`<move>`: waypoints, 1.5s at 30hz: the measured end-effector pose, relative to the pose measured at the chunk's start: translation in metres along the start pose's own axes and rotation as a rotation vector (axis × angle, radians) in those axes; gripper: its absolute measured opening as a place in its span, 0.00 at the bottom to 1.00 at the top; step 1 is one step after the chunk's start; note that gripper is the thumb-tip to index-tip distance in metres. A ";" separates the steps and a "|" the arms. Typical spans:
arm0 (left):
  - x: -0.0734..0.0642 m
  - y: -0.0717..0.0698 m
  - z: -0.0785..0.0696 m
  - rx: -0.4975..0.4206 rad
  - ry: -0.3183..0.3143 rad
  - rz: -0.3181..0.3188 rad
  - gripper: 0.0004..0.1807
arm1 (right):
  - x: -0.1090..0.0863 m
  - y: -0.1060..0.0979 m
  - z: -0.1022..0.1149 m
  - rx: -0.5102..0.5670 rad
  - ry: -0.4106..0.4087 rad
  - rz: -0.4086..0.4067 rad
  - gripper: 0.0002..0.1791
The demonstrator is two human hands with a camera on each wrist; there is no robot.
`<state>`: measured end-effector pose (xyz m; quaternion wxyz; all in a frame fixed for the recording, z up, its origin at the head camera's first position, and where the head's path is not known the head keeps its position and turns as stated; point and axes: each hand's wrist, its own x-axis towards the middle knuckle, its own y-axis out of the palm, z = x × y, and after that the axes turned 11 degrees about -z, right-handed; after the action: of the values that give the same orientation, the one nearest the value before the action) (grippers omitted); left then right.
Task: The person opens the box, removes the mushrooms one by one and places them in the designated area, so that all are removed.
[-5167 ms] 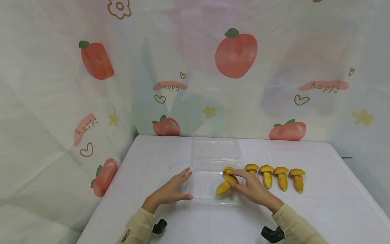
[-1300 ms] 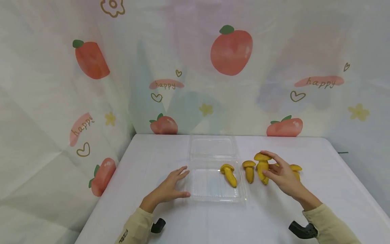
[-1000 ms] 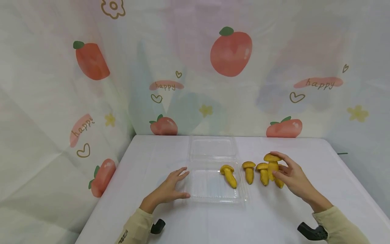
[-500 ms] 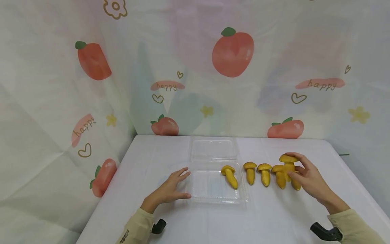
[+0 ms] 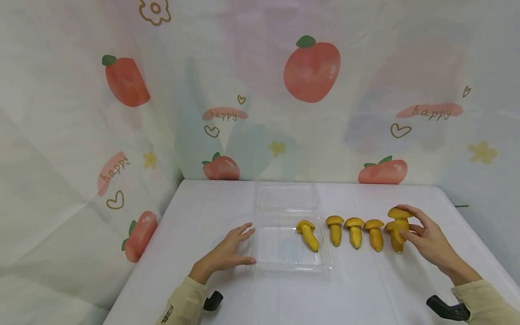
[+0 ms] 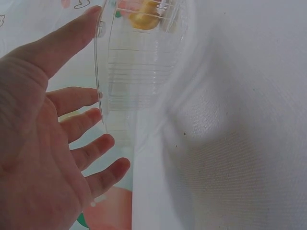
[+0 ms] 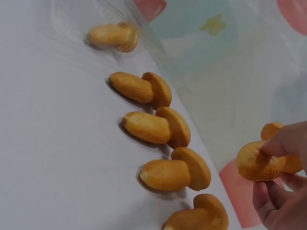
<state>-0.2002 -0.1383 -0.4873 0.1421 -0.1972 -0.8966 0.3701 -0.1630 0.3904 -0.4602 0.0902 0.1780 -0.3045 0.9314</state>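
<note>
A yellow mushroom (image 5: 400, 219) is pinched by its stem in my right hand (image 5: 432, 241), raised in front of the rightmost mushroom (image 5: 396, 246) of a row on the table. In the right wrist view, thumb and fingers close round this held mushroom (image 7: 256, 163). To the left lies an open clear plastic clamshell box (image 5: 276, 262) with one mushroom (image 5: 307, 234) in its base. My left hand (image 5: 225, 253) is at the box's left side with fingers spread. The left wrist view shows thumb and fingertips against the box edge (image 6: 101, 72).
Several more mushrooms (image 5: 355, 232) lie in a row right of the box, caps toward the back. The box's lid (image 5: 286, 198) is folded back near the printed backdrop (image 5: 252, 149). A white cloth (image 5: 292, 298) covers the table.
My right hand has carried the held mushroom from over the box to the right, past the row, to its far right end. The left hand has stayed at the box.
</note>
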 end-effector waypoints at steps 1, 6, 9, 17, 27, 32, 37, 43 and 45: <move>0.000 0.000 0.000 -0.001 0.001 -0.001 0.49 | 0.000 -0.001 -0.002 -0.002 0.004 -0.003 0.35; 0.000 0.000 -0.001 0.004 -0.010 0.004 0.49 | -0.003 -0.005 -0.016 -0.050 0.059 -0.014 0.35; 0.000 0.000 -0.001 0.008 -0.015 0.004 0.49 | -0.004 -0.007 -0.024 -0.077 0.076 -0.029 0.34; 0.000 0.000 -0.001 0.013 -0.007 0.002 0.49 | -0.006 -0.013 -0.042 -0.125 0.119 -0.055 0.32; 0.001 0.000 0.002 0.018 -0.003 0.001 0.49 | -0.003 -0.023 -0.069 -0.207 0.284 -0.012 0.33; 0.001 0.001 0.002 0.022 -0.005 0.003 0.49 | -0.005 -0.026 -0.085 -0.205 0.337 0.028 0.35; 0.000 0.000 0.001 0.028 -0.003 0.006 0.49 | -0.007 -0.024 -0.095 -0.211 0.327 0.046 0.36; 0.001 -0.001 0.000 0.030 0.000 0.009 0.49 | -0.002 -0.023 -0.096 -0.232 0.305 0.083 0.35; 0.001 0.000 0.001 0.030 -0.001 0.014 0.49 | -0.001 -0.023 -0.096 -0.242 0.326 0.117 0.35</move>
<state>-0.2011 -0.1388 -0.4876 0.1418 -0.2011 -0.8897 0.3846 -0.1828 0.4664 -0.5205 0.1046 -0.0053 -0.4056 0.9080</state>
